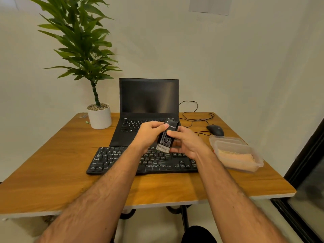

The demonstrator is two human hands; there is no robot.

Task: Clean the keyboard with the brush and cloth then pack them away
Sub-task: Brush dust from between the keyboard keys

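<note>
One wooden table (52,172) is seen, top warm brown with visible grain, edge pale; its dark metal legs are mostly hidden below the near edge. One potted plant (82,46) stands at the far left in a smooth white cylindrical pot, gravel on the soil; its top leaves are cut off by the frame. One black laptop (149,97) is open at the far centre, screen dark, part of its keys hidden behind the hands. One flat black keyboard (114,160) lies just in front of it, key legends white and blurred, its middle covered by both forearms. Two clear plastic containers (245,155) are counted at the right, rectangular with rounded corners, one partly behind the other; the near one holds a folded peach-coloured cloth (236,156), texture hard to make out through the wall. One black mouse (215,130) rests beyond them, its thin cable looping toward the laptop. One black brush (168,135), a flat rectangular body with pale grey bristles pointing down, is held above the keyboard. It is gripped from the left by the left hand (149,135) and pinched from the right by the right hand (187,142), thumb on its face. Lettering on the brush cannot be read.
</note>
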